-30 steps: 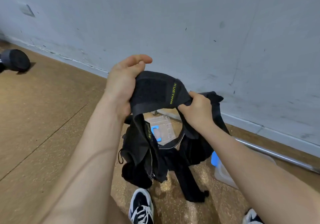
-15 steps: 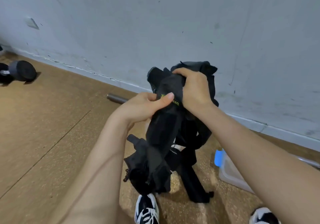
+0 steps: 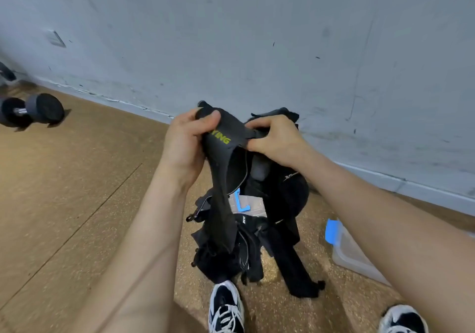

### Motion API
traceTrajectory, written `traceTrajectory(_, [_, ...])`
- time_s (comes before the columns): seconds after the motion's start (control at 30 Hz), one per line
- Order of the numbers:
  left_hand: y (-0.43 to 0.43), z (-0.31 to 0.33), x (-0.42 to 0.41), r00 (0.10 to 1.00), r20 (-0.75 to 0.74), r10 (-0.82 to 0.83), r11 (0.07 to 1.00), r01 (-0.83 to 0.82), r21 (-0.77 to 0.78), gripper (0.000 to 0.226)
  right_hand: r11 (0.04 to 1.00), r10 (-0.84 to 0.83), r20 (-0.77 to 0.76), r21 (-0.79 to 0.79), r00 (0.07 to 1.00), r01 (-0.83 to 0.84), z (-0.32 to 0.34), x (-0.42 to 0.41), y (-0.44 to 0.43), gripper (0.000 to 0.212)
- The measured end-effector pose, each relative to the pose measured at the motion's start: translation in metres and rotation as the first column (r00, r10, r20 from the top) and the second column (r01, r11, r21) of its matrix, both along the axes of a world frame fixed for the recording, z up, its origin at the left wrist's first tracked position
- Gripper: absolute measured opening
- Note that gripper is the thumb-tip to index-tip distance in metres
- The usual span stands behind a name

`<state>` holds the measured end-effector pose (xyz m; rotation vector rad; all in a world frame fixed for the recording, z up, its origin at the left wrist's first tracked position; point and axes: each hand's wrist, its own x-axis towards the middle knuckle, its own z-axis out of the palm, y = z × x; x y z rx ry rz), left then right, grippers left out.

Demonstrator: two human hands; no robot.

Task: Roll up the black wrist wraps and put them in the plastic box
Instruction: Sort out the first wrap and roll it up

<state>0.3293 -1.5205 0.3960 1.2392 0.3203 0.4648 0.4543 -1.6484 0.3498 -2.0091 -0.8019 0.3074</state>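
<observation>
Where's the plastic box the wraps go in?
In the head view the plastic box sits on the floor at the right, partly hidden behind the right forearm, just right of the pile of black wraps.

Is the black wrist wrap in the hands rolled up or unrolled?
Unrolled. The left hand and right hand grip the wrist wrap at its top; the rest hangs down loose.

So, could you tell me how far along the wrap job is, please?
Done: nothing visibly; no roll shows in the visible part of the plastic box. In hand: the left hand and right hand grip one black wrist wrap, its tail hanging unrolled. Left: rolling it, then the black pile on the floor, and boxing everything.
</observation>
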Motion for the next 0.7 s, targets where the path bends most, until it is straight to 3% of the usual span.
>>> traceTrajectory(0.07, [0.011, 0.004, -0.003, 0.989, 0.079, 0.126, 0.948, -0.096, -0.302, 0.022, 0.994, 0.085, -0.217, -0.045, 0.972, -0.097, -0.001, 0.006, -0.013, 0.037])
traceTrajectory(0.17, [0.017, 0.004, -0.009, 0.973, 0.148, 0.176, 0.866, -0.082, -0.493, 0.015, 0.968, 0.141, -0.296, -0.158, 0.945, -0.194, -0.003, 0.003, -0.025, 0.051])
traceTrajectory(0.27, [0.012, 0.001, -0.010, 0.968, 0.217, 0.123, 0.819, 0.024, -0.574, 0.014, 0.956, 0.290, -0.552, 0.135, 0.781, -0.260, -0.001, -0.011, -0.029, 0.069])
traceTrajectory(0.37, [0.006, -0.004, -0.007, 0.975, 0.216, 0.051, 0.783, 0.095, -0.615, 0.027, 0.875, 0.479, -0.604, 0.390, 0.638, -0.288, 0.004, -0.031, -0.022, 0.093])
traceTrajectory(0.43, [-0.002, -0.006, -0.004, 0.990, 0.140, -0.020, 0.802, 0.099, -0.589, 0.022, 0.877, 0.458, -0.494, 0.388, 0.739, -0.284, 0.008, -0.046, -0.009, 0.084])
traceTrajectory(0.53, [-0.011, -0.003, -0.004, 0.995, 0.076, -0.064, 0.839, 0.094, -0.535, 0.025, 0.948, 0.180, -0.254, 0.304, 0.950, -0.098, 0.017, -0.061, 0.004, 0.049])
traceTrajectory(0.7, [-0.010, 0.005, -0.008, 0.990, 0.042, -0.133, 0.861, 0.137, -0.489, 0.017, 0.963, 0.112, -0.139, 0.258, 0.984, -0.073, 0.015, -0.062, 0.000, 0.037])
